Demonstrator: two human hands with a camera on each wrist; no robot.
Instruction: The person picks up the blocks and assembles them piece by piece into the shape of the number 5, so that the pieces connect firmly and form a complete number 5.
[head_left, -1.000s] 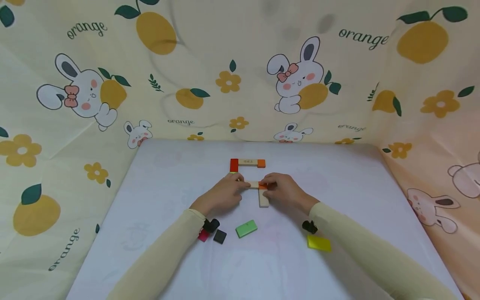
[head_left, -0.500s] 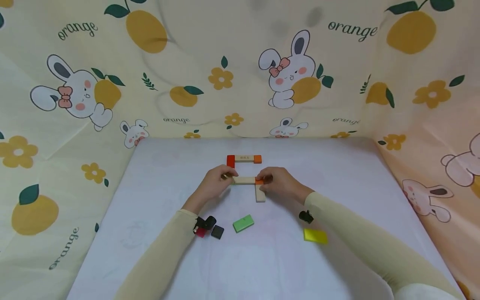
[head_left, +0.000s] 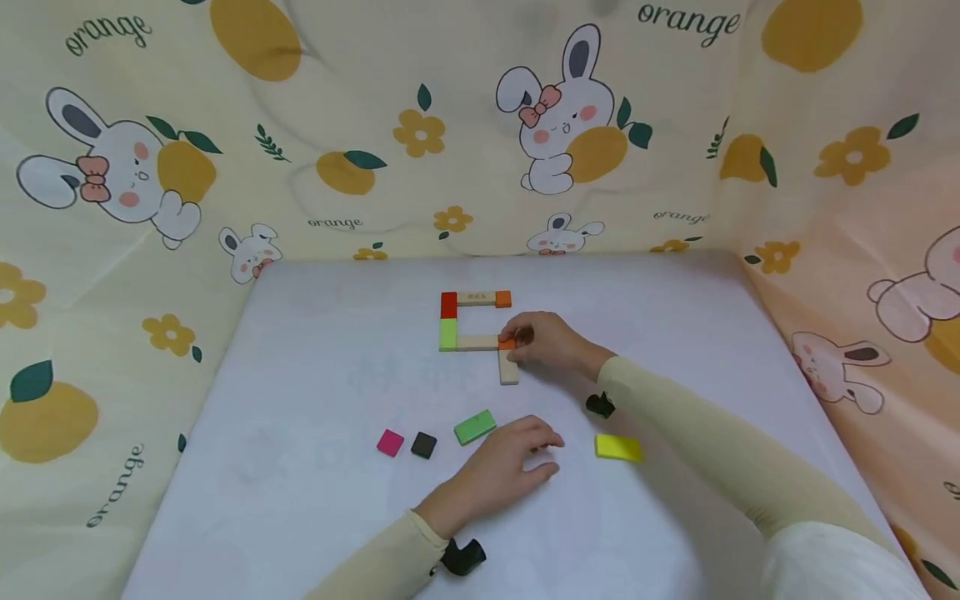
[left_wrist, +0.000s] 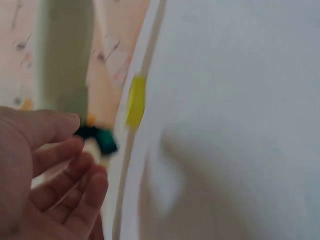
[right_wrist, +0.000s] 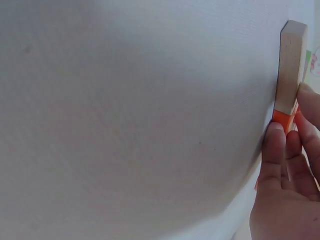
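My right hand pinches a small orange block, which joins a wooden block lying crosswise and another wooden block pointing toward me. In the right wrist view, fingers touch the orange block at the end of a wooden block. My left hand holds nothing and is near the green block, fingers loosely bent. The left wrist view shows that hand with bent fingers. A light green block and a red block continue the row of blocks upward.
At the back, a printed wooden block lies between the red one and an orange block. A pink block and a black block lie in front on the left, a yellow block on the right. Patterned cloth stands behind the table.
My left hand has let go of the blocks at the row's left end and moved down and right, toward me. The right hand remains at the orange block. The head view has tilted downward.
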